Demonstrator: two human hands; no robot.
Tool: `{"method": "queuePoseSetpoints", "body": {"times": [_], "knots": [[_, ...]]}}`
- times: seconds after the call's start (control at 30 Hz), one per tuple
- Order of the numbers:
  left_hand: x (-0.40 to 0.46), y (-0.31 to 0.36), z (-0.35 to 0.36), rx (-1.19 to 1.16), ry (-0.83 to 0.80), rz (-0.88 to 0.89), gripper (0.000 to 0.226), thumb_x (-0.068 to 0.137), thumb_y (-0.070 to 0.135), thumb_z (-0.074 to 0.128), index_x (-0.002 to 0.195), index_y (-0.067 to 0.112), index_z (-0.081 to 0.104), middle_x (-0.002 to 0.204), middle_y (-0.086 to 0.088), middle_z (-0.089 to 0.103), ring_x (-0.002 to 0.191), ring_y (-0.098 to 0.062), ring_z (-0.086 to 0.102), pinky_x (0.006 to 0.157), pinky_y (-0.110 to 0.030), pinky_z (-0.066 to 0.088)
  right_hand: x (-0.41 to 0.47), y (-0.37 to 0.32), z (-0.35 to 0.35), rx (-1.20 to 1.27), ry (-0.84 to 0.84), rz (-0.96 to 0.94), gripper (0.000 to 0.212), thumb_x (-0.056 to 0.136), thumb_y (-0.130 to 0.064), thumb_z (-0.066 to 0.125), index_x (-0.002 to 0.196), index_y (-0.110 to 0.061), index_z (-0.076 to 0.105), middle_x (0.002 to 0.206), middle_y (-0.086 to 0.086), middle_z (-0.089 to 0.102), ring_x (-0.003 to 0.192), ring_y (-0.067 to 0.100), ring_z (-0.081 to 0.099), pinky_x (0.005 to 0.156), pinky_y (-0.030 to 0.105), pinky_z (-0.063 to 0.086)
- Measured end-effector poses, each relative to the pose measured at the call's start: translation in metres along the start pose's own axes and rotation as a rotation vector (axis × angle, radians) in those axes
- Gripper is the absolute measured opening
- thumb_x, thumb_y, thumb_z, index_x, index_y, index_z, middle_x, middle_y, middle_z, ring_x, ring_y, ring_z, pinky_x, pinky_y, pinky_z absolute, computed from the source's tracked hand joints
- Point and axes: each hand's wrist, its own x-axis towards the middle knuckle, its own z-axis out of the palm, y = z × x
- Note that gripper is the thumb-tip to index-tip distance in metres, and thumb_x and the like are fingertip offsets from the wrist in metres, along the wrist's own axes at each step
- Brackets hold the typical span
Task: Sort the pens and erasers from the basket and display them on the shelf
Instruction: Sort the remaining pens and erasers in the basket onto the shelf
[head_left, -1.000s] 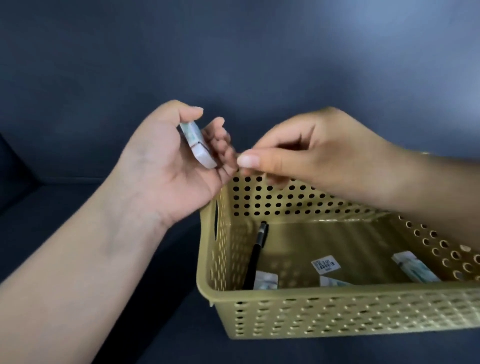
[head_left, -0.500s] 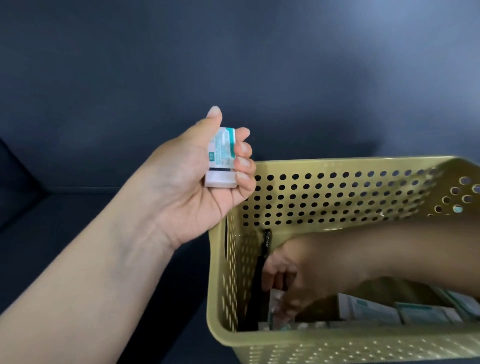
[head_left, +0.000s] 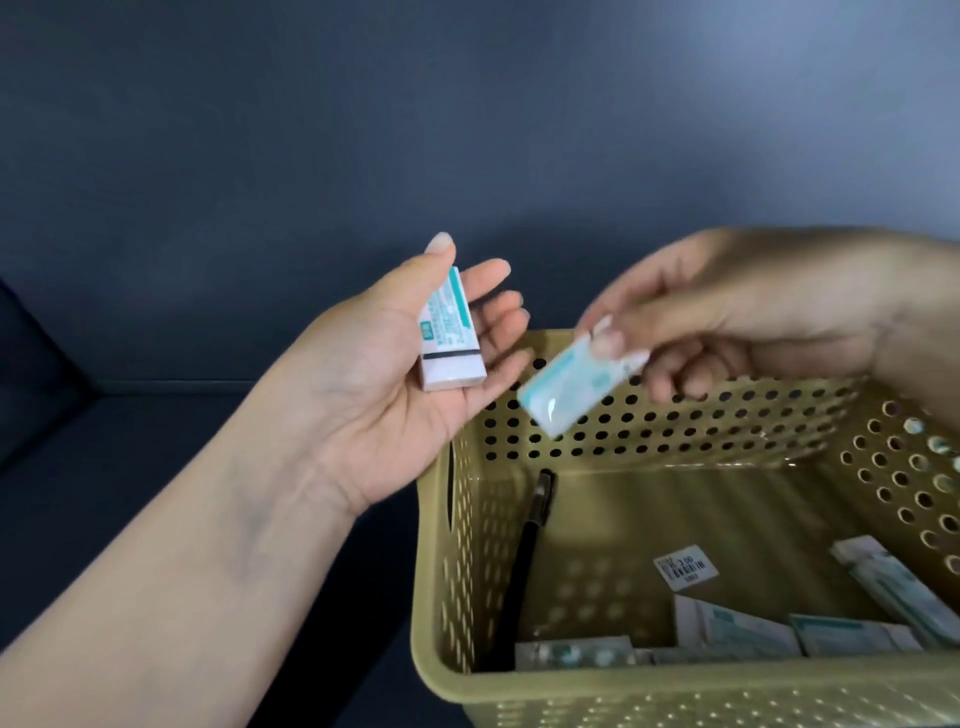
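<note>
Eraser (head_left: 574, 391) pinched by right hand (head_left: 727, 322) slants down-left over basket (head_left: 675, 696).

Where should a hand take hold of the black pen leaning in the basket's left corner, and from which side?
Pinch the black pen near its upper end, coming down from above through the open top of the basket. It leans steeply against the perforated left wall, top end raised and bare, while its lower end sits deep in the corner by a wrapped eraser, where fingers would probably find little room.
</note>
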Motion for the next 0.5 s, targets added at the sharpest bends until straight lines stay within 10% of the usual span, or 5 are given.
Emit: {"method": "queuePoseSetpoints", "body": {"times": [0.1, 0.23, 0.5], "knots": [[-0.002, -0.001, 0.002, 0.06, 0.011, -0.008, 0.038, 0.088, 0.036, 0.052, 0.086, 0.003, 0.071, 0.093, -0.019, 0.07, 0.092, -0.024, 0.068, 0.085, -0.039, 0.052, -0.003, -0.008, -0.004, 0.233, 0.18, -0.189, 0.027, 0.051, -0.018, 0.065, 0.077, -0.012, 0.067, 0.054, 0.003, 0.066, 0.043, 0.005, 0.06, 0.041, 0.012, 0.047], [-0.004, 0.001, 0.004, 0.034, -0.017, -0.035, 0.04, 0.089, 0.035, 0.05, 0.105, -0.001, 0.059, 0.099, -0.026, 0.067, 0.089, -0.031, 0.069, 0.074, -0.036, 0.057, -0.001, -0.006, 0.009, 0.366, 0.237, -0.414, 0.028, 0.053, -0.016, 0.065, 0.081, -0.015, 0.067, 0.07, 0.004, 0.072, 0.061, 0.011, 0.068, 0.056, 0.016, 0.054], [-0.006, 0.001, 0.003, -0.021, -0.105, -0.029, 0.042, 0.075, 0.026, 0.058, 0.107, -0.002, 0.056, 0.103, -0.016, 0.069, 0.092, -0.025, 0.068, 0.062, -0.037, 0.059, -0.003, 0.003, 0.038, -0.149, 0.092, -0.663, 0.015, 0.073, -0.021, 0.067, 0.087, -0.017, 0.072, 0.091, -0.003, 0.072, 0.086, 0.006, 0.067, 0.082, 0.018, 0.052]]}}
